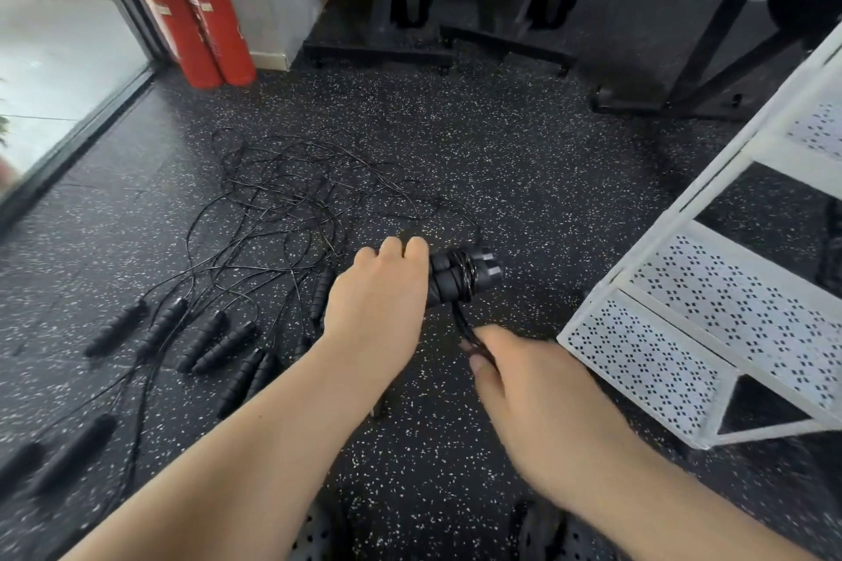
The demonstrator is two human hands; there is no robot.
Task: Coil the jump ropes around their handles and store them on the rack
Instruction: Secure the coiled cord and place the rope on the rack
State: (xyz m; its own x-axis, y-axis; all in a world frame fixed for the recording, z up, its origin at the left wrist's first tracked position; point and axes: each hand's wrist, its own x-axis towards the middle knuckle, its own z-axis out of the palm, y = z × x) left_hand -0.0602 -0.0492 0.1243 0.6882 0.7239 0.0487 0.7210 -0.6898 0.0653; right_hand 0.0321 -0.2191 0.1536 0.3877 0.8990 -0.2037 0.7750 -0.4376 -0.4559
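Head view: the speckled floor (524, 159) carries a white rack (656, 360) at its right edge and tangled loose jump ropes (282, 196) at centre-left. Over mid-floor the left hand (378, 301) grips the partly wrapped paired handles (460, 282); the right hand (537, 405) pinches their cord (464, 326) just below.

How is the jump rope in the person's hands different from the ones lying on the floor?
The held rope has its two handles side by side in the left hand, with cord wound round them; the floor ropes have handles lying scattered apart. The held rope's loose cord runs to the right hand, which pinches it; the floor ropes' cords sprawl in a loose tangle. All are black with thin cords.
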